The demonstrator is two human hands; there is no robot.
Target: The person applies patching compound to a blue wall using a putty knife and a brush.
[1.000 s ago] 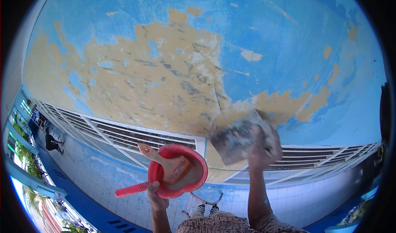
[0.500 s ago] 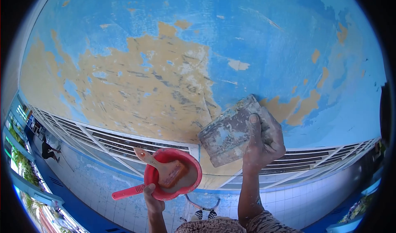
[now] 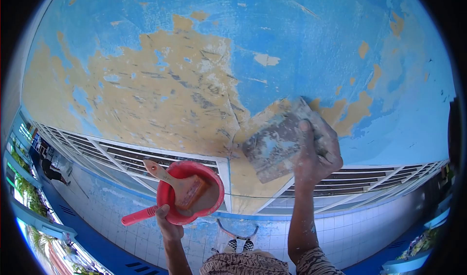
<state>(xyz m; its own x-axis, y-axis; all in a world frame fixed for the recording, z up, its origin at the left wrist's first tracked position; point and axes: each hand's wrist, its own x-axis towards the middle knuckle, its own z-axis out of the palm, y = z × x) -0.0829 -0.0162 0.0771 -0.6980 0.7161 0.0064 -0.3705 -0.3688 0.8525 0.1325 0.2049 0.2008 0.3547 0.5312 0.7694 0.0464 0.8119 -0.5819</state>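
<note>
My right hand (image 3: 318, 151) is closed around a wide scraper (image 3: 272, 146), its thumb lying over the flat face. Grey and pale dried smears cover the blade, whose upper edge rests against the wall (image 3: 272, 27). Blue paint still covers much of this wall, and a broad tan patch (image 3: 170, 95) of bared surface spreads to the left. Lower down, my left hand (image 3: 170, 224) grips a red plastic dipper (image 3: 219, 199) near the base of its handle. Murky greyish liquid (image 3: 206, 202) fills part of it, and a wooden-handled paintbrush (image 3: 168, 175) leans inside.
White louvred openings (image 3: 131, 163) run along the wall's lower edge on both sides. A thin bent bar (image 3: 238, 236) is by my checkered shoes (image 3: 241, 246). Pale floor tiles (image 3: 340, 231) lie below. Another person (image 3: 53, 172) is far off at the left.
The scraper has moved right across the wall, and a strip of tan shows along its upper left edge where blue was. The dipper has shifted slightly left and up in view.
</note>
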